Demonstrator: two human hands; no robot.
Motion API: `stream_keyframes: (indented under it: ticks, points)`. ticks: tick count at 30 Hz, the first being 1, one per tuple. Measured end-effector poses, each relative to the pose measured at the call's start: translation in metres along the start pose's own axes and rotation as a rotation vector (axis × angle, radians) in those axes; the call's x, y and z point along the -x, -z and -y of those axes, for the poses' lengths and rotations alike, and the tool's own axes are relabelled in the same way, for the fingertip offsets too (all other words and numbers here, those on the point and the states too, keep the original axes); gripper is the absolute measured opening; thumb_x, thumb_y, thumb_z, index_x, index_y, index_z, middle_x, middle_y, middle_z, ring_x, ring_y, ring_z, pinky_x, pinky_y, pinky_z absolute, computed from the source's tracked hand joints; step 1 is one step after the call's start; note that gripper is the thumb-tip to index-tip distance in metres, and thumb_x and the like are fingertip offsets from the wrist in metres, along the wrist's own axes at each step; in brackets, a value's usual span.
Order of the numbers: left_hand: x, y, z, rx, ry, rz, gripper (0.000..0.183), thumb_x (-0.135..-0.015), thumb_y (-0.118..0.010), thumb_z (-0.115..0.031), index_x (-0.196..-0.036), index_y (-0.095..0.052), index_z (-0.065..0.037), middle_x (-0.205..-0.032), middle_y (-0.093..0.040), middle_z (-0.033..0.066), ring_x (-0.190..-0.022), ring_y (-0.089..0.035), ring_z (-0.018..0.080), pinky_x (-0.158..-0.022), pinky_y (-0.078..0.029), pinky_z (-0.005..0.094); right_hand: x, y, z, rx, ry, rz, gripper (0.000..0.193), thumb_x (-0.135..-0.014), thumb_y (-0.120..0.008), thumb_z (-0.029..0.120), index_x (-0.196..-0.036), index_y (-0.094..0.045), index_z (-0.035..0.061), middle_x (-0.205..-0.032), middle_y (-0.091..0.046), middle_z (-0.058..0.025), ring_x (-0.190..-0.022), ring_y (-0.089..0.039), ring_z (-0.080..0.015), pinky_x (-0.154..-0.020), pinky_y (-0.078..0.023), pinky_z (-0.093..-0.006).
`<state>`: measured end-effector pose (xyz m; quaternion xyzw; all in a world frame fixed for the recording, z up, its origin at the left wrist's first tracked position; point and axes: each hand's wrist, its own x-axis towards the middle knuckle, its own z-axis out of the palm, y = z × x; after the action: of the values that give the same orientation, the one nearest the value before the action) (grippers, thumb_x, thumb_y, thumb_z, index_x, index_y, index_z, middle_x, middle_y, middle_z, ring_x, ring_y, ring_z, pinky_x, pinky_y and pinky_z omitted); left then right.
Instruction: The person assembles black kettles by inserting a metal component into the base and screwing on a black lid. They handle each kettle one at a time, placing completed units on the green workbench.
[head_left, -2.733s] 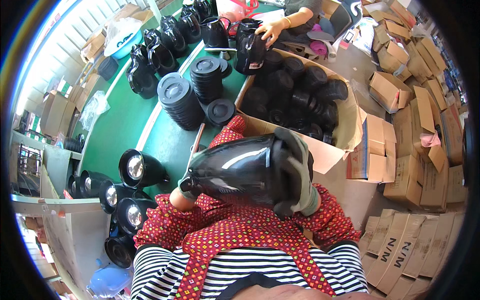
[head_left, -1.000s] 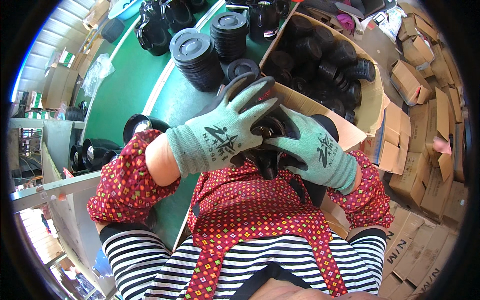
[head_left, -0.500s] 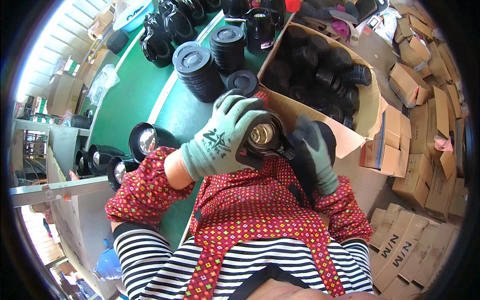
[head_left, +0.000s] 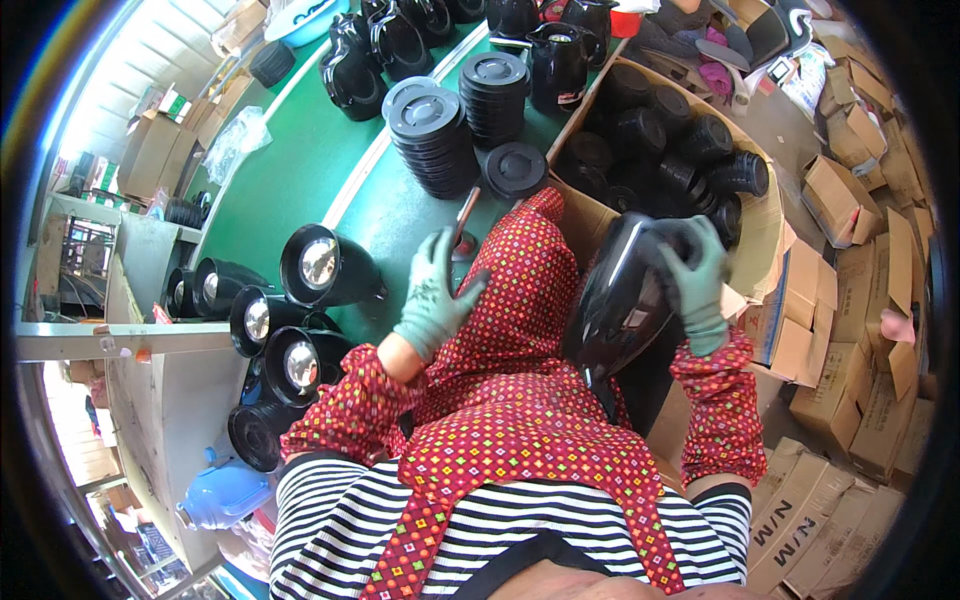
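A glossy black jug (head_left: 612, 300) is tilted beside my apron at the right. My right hand (head_left: 697, 285), in a grey-green glove, is closed at its handle side; motion blurs the fingers. My left hand (head_left: 432, 305), gloved alike, is off the jug, fingers apart and nothing in them. Just beyond it on the green table is a slim tool-like stick (head_left: 467, 208), its kind unclear. Farther out, grooved black lids stand in a stack (head_left: 432, 140), with a second stack (head_left: 494, 95) behind and a single lid (head_left: 516, 170) nearer.
Black cone-shaped vessels with shiny insides (head_left: 318, 262) lie along the table's left side. More black jugs (head_left: 556, 65) stand at the far end. An open carton (head_left: 755, 255) of black parts is at the right, with cardboard boxes (head_left: 840, 350) beyond. A pale blue container (head_left: 228, 495) sits lower left.
My left hand has let go of the jug's metal-fitted end and moved left. The jug has swung round to the right with my right hand at it. The whole view has shifted.
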<state>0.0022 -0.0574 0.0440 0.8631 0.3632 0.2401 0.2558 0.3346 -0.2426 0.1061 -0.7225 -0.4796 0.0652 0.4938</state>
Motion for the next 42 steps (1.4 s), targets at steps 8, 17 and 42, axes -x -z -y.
stream_keyframes:
  ticks: [8,17,42]
  points:
    - [-0.016,-0.029,0.102,-0.122,0.172,0.245,0.081,-0.094,-0.074,-0.027,-0.166,-0.038,-0.018,-0.128,-0.07,0.0246,-0.113,-0.07,0.0457,-0.096,-0.057,0.0501,0.042,-0.069,0.048,0.361,0.061,0.252,0.046,-0.083,-0.085,0.045,-0.11,-0.073,0.01,-0.104,-0.059,-0.0135,-0.103,-0.058,-0.0359,-0.087,-0.045,-0.0507]
    - [-0.094,0.01,-0.021,0.629,0.147,0.294,0.069,-0.097,-0.076,-0.007,-0.16,-0.049,-0.002,-0.131,-0.07,0.0083,-0.096,-0.063,0.0083,-0.084,-0.053,0.0269,-0.031,-0.032,0.029,-0.086,0.317,0.539,0.046,-0.085,-0.08,0.019,-0.128,-0.074,0.0063,-0.114,-0.065,-0.0143,-0.108,-0.061,-0.0356,-0.094,-0.049,-0.0505]
    - [-0.195,-0.016,-0.142,0.82,-0.673,0.909,0.03,-0.094,-0.062,-0.017,-0.106,-0.077,0.006,-0.112,-0.074,0.0241,-0.119,-0.068,0.0476,-0.113,-0.044,0.0627,-0.064,-0.096,-0.104,-0.515,0.245,0.434,0.032,-0.101,-0.071,0.026,-0.125,-0.071,0.0041,-0.126,-0.068,-0.0175,-0.123,-0.063,-0.0372,-0.115,-0.044,-0.0488]
